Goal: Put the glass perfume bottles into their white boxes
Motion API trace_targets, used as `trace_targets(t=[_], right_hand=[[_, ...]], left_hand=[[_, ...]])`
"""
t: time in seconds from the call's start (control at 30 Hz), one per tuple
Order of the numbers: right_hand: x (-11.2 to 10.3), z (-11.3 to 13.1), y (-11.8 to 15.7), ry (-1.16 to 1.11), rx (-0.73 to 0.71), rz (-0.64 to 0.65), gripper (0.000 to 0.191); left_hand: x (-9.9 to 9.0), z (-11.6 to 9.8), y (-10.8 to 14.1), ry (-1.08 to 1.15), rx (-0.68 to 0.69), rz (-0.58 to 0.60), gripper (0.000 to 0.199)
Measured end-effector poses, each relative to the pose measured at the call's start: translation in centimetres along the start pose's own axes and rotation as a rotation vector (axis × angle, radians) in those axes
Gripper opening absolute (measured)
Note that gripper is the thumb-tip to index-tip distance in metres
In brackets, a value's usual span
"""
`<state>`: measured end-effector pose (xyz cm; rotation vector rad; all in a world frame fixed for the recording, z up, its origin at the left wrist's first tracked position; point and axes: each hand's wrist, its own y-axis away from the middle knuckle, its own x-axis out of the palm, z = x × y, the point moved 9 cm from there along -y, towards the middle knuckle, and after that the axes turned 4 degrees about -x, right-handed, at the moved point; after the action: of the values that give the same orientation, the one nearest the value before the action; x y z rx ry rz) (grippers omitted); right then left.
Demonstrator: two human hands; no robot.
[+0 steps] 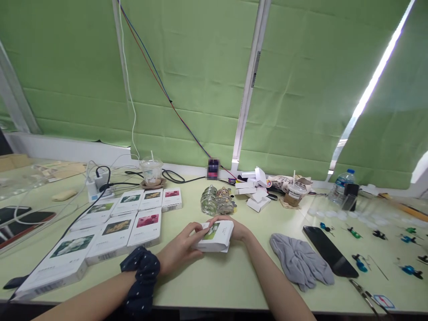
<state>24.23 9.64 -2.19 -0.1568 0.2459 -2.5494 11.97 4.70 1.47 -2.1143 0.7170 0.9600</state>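
Observation:
A small white box with a green and white flower picture is held above the table's near middle. My left hand, with a dark dotted scrunchie at the wrist, grips its left side, thumb and fingers closed on it. Around the far and right side curls my right hand, its fingers partly hidden behind the box. The box's near right end has a flap edge standing out. Just beyond lie stacked clear glass jars and amber-tinted ones. Left of my hands are several similar white boxes with flower pictures, laid in rows.
At right lie a grey cloth, a black phone, tweezers and several small blue, green and black pieces. Behind stand a plastic cup, an iced drink, a bottle and opened white boxes. Cables cross the left side.

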Motion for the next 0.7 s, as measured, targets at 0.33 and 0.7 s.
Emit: trace_targets(t=[0.33,0.7], right_hand=[[-1.1,1.3,1.8,-0.029,0.035,0.038,0.031],[-5.6,5.2,7.9,0.013,-0.081,-0.333,0.029]], left_hand=[[-2.7,5.2,-0.4,-0.248,-0.247,-0.243,0.047],[-2.5,9.3,-4.9,-0.697,-0.565,-0.397,0.068]])
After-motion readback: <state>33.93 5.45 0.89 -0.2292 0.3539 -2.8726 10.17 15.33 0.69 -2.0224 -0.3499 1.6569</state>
